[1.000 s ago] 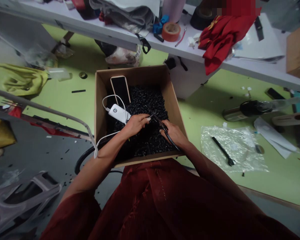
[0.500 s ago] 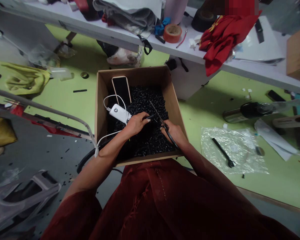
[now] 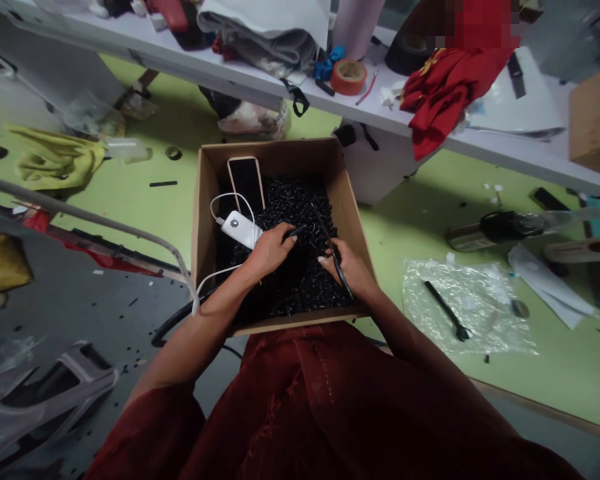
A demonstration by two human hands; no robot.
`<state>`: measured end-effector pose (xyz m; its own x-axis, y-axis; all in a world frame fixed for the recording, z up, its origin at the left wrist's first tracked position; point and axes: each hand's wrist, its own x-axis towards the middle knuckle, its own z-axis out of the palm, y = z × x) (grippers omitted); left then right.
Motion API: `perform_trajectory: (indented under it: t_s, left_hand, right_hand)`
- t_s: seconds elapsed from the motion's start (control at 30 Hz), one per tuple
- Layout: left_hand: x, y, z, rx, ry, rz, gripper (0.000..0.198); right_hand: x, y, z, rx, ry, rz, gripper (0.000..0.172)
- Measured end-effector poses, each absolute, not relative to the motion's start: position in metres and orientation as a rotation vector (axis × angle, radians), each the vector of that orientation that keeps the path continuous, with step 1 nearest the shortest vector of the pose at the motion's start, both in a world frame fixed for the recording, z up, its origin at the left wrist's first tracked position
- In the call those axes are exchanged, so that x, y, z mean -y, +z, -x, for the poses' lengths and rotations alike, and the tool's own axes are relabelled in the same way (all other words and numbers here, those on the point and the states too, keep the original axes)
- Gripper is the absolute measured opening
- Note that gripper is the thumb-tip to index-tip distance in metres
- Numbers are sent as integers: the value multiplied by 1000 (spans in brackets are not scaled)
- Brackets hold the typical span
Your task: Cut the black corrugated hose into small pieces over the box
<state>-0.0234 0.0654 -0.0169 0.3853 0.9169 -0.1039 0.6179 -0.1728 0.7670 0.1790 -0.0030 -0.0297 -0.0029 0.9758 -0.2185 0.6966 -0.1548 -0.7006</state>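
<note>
Inside an open cardboard box [image 3: 275, 325], a bed of small black cut pieces [image 3: 300, 193] covers the bottom. My left hand [image 3: 273, 250] is closed around a black tube [image 3: 296, 231], whose end sticks out past my fingertips to the right. My right hand [image 3: 347, 267] grips scissors [image 3: 325, 230], blades pointing up and left, a little apart from the tube's end. Just above my left wrist lies a white power bank [image 3: 241, 230] with a white cable. Leaning at the box's back left is a phone [image 3: 247, 181] with a dark screen.
Behind the box runs a white shelf [image 3: 260, 80] with orange tape [image 3: 349, 77] and a red cloth [image 3: 450, 93]. On the green surface to the right lie a plastic bag [image 3: 430, 327] and a metal bottle [image 3: 473, 232]. A grey metal bar [image 3: 105, 217] crosses at left.
The scissors have shifted slightly right, away from the tube's end. My left hand keeps its hold on the tube. The whole view has dropped a little.
</note>
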Motion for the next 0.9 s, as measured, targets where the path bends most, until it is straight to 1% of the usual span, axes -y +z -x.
perform_trajectory:
  t_s: [0.13,0.2,0.33,0.5,0.77,0.9]
  left_hand:
    - [-65,-15,23,-1314,558,-1878,25]
    - [-64,-15,22,-1309,593,-1862,24]
    - [-64,-15,22,-1292,612,-1842,24]
    - [-63,-13,20,-1264,614,-1848,23]
    - [-62,-14,17,-1241,570,-1841,25]
    - [-62,-16,16,-1229,608,-1808,25]
  right_hand:
    - [3,-32,-178,1742,1032,1863,60]
    - [3,-32,-178,1774,1041,1857,63]
    - [2,-30,-177,1833,1040,1864,63]
    - [1,-30,-176,1883,1024,1861,60]
    - [0,-26,-174,1845,1037,1859,58]
    - [0,-27,-175,1854,1042,1836,59]
